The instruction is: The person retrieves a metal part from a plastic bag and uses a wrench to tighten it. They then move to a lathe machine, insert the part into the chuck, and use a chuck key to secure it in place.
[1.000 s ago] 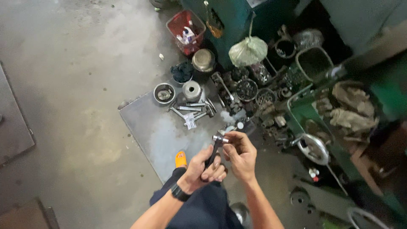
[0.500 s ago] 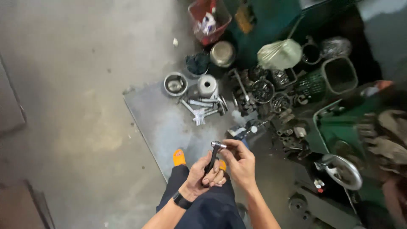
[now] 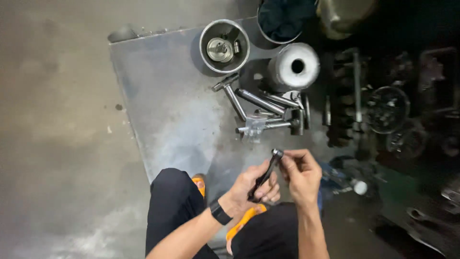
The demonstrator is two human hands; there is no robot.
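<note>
Left hand: the left hand (image 3: 251, 184) is wrapped around the lower end of a dark ratchet wrench (image 3: 263, 175), fingers curled over the handle, a black wristband just below the palm.
Right hand: the right hand (image 3: 299, 172) pinches the top of the tool, thumb and fingertips closed on its head.
Why held so: it looks like one hand steadies the shaft while the other works the head; holding it at both ends keeps it from twisting away, as I judge it.
Where the tool is: in the air above the person's knees, tilted, head up and to the right, handle down and to the left, near the front edge of the metal plate (image 3: 167, 110).
How the tool looks: slim and dark along the handle, with a rounded, shiny silver head (image 3: 277, 153); its lower end is hidden in the left palm.
On the plate: a loose pile of steel rods (image 3: 261, 110) lies crossed just ahead of the hands, within easy reach.
Further back: a round metal tin (image 3: 224, 45) with small parts inside, and beside it a pale cylinder (image 3: 293, 66) with a hole through its middle.
Feet: orange sandals (image 3: 244, 220) show between the dark trouser legs, at the plate's front edge.
Right side: dark, cluttered parts, too dim to tell apart.
</note>
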